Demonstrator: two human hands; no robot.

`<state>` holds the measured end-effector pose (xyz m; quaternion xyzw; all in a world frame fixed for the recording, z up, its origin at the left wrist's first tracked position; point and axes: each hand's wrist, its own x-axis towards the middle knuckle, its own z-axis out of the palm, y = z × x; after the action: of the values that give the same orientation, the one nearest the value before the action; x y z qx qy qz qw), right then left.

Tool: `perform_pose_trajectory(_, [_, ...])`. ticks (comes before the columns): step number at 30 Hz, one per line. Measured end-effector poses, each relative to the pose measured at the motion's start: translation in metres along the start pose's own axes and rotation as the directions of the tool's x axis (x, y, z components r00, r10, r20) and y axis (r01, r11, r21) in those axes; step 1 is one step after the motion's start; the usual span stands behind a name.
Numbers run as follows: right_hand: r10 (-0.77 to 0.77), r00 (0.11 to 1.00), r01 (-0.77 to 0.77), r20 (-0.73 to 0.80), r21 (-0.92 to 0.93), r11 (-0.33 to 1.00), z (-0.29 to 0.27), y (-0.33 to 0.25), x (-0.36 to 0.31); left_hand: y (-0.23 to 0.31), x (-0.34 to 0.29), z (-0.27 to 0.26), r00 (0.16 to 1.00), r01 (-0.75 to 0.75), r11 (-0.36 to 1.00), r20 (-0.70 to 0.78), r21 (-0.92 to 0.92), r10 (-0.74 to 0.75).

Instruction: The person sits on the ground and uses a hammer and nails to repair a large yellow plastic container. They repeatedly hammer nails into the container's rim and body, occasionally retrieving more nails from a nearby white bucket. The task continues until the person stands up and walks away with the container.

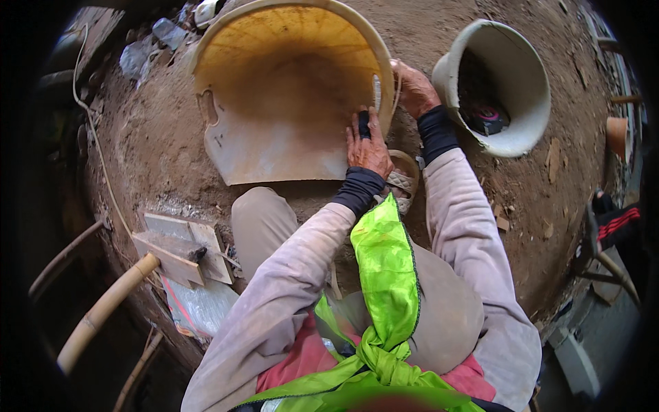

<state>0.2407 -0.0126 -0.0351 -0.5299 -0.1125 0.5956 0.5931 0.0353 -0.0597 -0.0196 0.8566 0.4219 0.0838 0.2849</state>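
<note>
In front of me on the dirt lies a large yellowish plastic tub (268,147) on its side, one wall cut away, with a handle slot at each side. My left hand (369,147), a black band round one finger, rests inside its right edge. Its fingers lie stretched against the plastic, just below the right-hand slot. Outside the same edge, my right hand (417,89) has its fingers closed on a thin pale strand (397,95) beside the rim. The fingertips are partly hidden, and I cannot tell whether the strand is tied to the tub.
A pale bucket (511,137) with dark contents lies tilted at the right. Wooden boards (213,240) and a plastic bag (199,305) are at the left, by a bamboo pole (110,309). A sandalled foot (403,182) is below my hands. A terracotta pot (616,137) stands far right.
</note>
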Motion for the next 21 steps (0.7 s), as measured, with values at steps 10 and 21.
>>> perform_pose_trajectory(10, [-0.050, 0.995, 0.086, 0.082, -0.534, 0.841, -0.006, -0.025, 0.042, -0.005, -0.010, -0.006, 1.000, -0.021, 0.999, 0.013, 0.030, 0.021])
perform_pose_trajectory(21, [-0.023, 0.974, -0.041, -0.224, -0.276, 0.960, -0.005, -0.020, -0.017, -0.007, -0.010, -0.008, 0.992, -0.003, 0.975, 0.124, 0.221, -0.025])
